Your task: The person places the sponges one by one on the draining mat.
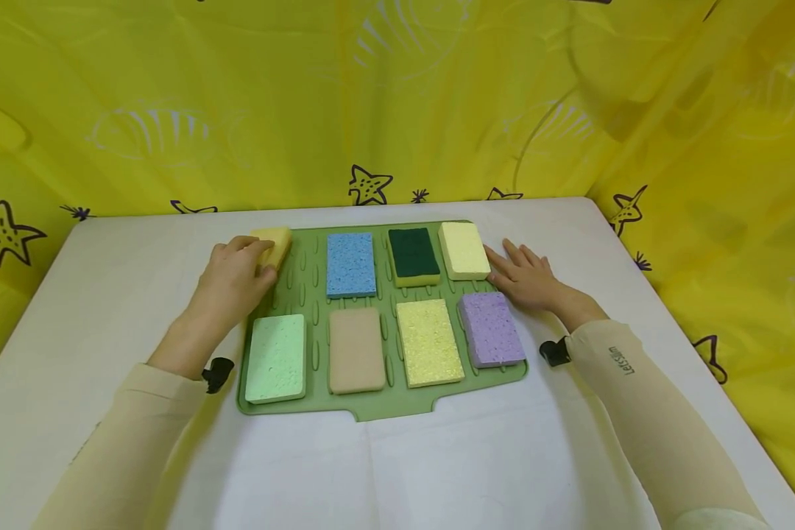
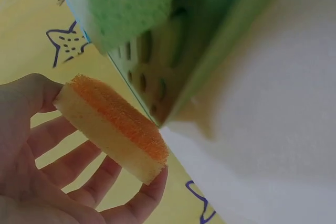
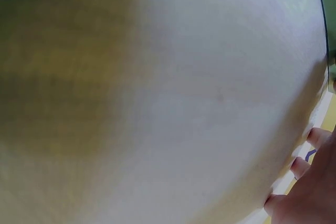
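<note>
At the far left corner of a green mat (image 1: 391,406), my left hand (image 1: 230,278) holds a yellow sponge (image 1: 278,241) between thumb and fingers. The left wrist view shows this sponge's orange layer (image 2: 123,116) over a paler one. My right hand (image 1: 526,280) rests on the table with its fingers spread, close beside a pale yellow sponge (image 1: 464,250) at the mat's far right; whether they touch I cannot tell. Between these two sponges lie a blue sponge (image 1: 350,263) and a green-topped scouring sponge (image 1: 414,254).
The mat's near row has a mint green sponge (image 1: 276,358), a beige sponge (image 1: 356,350), a speckled yellow sponge (image 1: 429,342) and a purple sponge (image 1: 492,329). A white cloth (image 1: 490,449) covers the table. Yellow printed curtains (image 1: 291,96) hang behind and at the sides.
</note>
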The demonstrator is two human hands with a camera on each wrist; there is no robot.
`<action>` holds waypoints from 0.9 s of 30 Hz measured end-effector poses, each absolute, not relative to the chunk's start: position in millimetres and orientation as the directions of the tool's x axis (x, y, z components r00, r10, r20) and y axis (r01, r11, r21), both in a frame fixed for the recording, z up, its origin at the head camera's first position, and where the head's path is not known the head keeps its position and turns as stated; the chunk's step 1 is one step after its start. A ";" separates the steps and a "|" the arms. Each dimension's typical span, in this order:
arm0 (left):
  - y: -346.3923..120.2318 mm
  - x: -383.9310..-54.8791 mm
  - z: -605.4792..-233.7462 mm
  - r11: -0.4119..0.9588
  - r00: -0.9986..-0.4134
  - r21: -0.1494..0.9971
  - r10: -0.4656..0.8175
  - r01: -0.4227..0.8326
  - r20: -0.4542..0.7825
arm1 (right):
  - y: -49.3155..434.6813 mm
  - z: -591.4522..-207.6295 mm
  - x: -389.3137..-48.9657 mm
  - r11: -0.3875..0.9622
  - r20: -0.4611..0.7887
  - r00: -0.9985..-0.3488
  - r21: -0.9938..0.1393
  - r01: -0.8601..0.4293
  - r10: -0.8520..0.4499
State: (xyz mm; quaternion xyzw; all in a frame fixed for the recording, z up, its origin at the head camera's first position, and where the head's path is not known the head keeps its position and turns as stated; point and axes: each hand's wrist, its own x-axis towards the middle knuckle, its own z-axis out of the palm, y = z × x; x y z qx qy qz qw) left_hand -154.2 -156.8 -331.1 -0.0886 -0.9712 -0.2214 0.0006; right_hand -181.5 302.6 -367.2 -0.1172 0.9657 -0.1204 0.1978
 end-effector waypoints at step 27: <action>-131.6 -155.0 -328.3 0.910 -0.936 0.315 0.326 0.270 -0.137 | 304.1 -370.4 -183.2 0.943 -0.355 -0.894 -0.281 -0.178 -0.274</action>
